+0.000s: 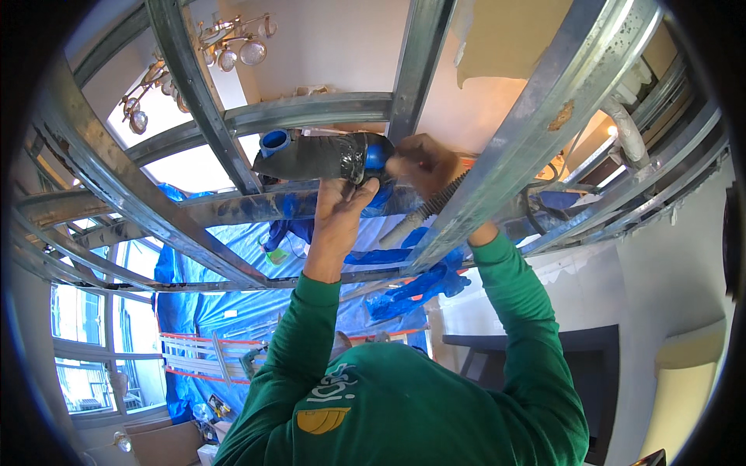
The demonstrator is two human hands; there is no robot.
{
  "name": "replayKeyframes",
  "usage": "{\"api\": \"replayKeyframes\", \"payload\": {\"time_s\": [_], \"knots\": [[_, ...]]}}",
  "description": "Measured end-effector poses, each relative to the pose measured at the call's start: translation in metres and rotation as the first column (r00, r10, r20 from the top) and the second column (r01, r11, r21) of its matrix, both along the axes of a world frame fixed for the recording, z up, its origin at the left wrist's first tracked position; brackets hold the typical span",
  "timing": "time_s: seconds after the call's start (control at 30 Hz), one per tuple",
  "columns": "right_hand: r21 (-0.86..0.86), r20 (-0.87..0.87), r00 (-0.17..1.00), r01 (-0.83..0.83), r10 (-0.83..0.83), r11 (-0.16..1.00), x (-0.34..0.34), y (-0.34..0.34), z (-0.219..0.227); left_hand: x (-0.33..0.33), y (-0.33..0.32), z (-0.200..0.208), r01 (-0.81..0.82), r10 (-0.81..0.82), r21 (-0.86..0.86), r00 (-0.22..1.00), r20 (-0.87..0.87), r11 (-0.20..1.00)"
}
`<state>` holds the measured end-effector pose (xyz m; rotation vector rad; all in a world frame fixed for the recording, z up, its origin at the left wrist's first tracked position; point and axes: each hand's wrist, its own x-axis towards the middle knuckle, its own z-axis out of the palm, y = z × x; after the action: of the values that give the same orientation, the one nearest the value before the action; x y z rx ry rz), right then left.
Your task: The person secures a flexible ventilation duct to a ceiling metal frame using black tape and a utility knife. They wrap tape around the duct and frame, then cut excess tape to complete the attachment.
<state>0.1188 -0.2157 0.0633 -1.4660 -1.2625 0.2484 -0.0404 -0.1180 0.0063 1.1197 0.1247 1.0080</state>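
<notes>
Overhead, among metal framing, a black-wrapped pipe point(305, 158) runs crosswise, with a blue open-ended collar point(274, 140) at its left. A blue pipe section point(378, 156) shows between the wrapping and my right hand. My left hand point(347, 198) grips the wrapped pipe from below, its thumb against the shiny black wrapping point(353, 158). At the right end of the blue section is my right hand point(427, 165), bent at the wrist. Motion blurs its fingers, so whether they hold anything is unclear. Close by the right wrist hangs a grey corrugated hose point(443, 198).
Metal studs point(203, 97) and a wide channel point(536, 132) frame the work on both sides. A curved rail point(311, 111) crosses beyond the pipe. Blue plastic sheeting point(233, 311) hangs below. A light fixture point(228, 56) is at upper left, windows point(81, 314) at lower left.
</notes>
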Motion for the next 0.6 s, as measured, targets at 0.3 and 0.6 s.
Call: {"api": "replayKeyframes", "payload": {"time_s": [0.3, 0.6], "knots": [[-0.154, 0.007, 0.999, 0.042, -0.041, 0.987, -0.014, -0.002, 0.003, 0.004, 0.007, -0.009, 0.055, -0.054, 0.078, 0.998, -0.018, 0.995], [-0.139, -0.14, 0.983, 0.097, -0.117, 0.986, 0.0, 0.014, -0.023, 0.015, 0.014, -0.025, 0.115, -0.116, 0.027, 0.993, 0.02, 0.993]]}}
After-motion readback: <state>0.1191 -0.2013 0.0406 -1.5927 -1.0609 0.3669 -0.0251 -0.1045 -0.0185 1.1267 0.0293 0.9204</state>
